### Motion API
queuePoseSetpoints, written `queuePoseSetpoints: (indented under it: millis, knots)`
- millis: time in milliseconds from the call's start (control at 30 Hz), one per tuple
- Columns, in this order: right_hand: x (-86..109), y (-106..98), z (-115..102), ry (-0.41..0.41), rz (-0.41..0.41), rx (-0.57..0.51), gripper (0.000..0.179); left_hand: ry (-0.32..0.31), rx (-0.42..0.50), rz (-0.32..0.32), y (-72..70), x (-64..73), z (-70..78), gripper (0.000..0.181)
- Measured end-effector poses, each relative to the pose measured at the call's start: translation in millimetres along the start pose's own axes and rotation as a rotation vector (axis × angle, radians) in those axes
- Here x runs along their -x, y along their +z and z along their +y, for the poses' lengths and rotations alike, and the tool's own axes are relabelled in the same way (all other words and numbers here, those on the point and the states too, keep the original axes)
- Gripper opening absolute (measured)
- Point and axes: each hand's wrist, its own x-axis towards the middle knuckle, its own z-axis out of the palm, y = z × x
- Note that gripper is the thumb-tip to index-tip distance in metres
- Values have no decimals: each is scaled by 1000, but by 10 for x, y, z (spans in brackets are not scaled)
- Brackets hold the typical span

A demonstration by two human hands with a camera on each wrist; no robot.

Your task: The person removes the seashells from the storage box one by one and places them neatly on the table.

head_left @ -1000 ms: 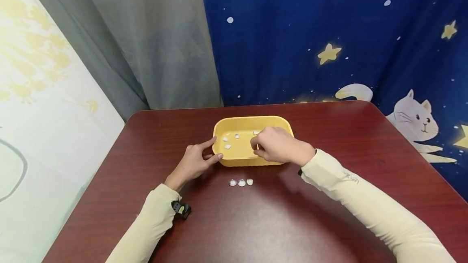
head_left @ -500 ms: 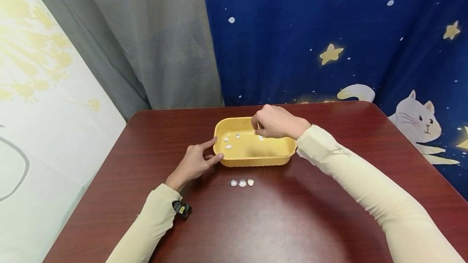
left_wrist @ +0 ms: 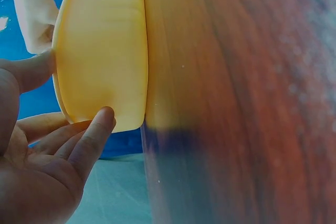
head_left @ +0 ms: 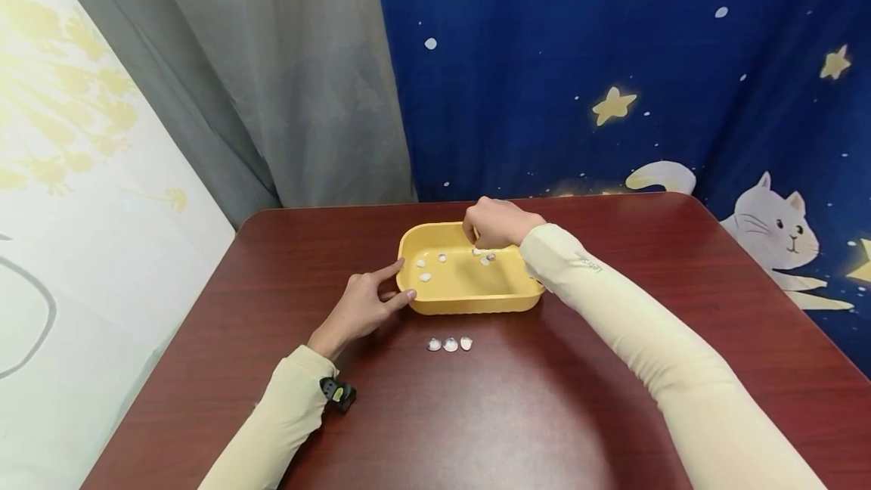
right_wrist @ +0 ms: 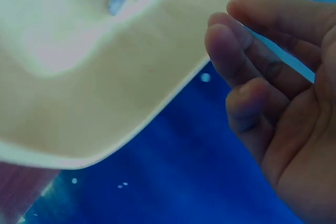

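Observation:
My left hand point(head_left: 366, 299) holds the left end of a yellow plastic basin point(head_left: 469, 305), thumb at the front corner and index finger at the left rim. In the left wrist view, the left hand's thumb point(left_wrist: 37, 72) lies at the rim. My right hand point(head_left: 500, 224) is over the basin's back rim. In the right wrist view its fingers point(right_wrist: 226, 51) are loosely bent, with nothing seen between them. Just below that hand sit small pale seashells point(head_left: 485, 261) in the basin; more seashells point(head_left: 425, 277) lie at its left side.
Three seashells point(head_left: 450, 345) lie in a row on the dark red table point(head_left: 327, 233) in front of the basin. A blue curtain point(head_left: 517, 82) with stars and a grey curtain point(head_left: 320, 97) hang behind the table. A white wall covering point(head_left: 82, 172) stands at left.
My right hand has moved from over the basin's right front part to its back rim, then slightly left. More seashells show below it now. The left hand has stayed at the basin's left end.

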Motion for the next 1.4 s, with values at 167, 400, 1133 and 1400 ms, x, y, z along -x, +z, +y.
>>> queuePoseSetpoints:
  millis: [167,400,1133,1400]
  knots:
    - [-116,170,34,1,-1,69,19,5,8,-3,19,20,-10,71]
    - [-185,285,44,61,-28,76,26,24,13,10,25,35,-5,71]
    - [-360,491,106,205,-82,216,26,41,3,21,14,38,-14,70]
    - [-322,425,98,191,-47,164,26,40,3,16,0,15,-11,71]
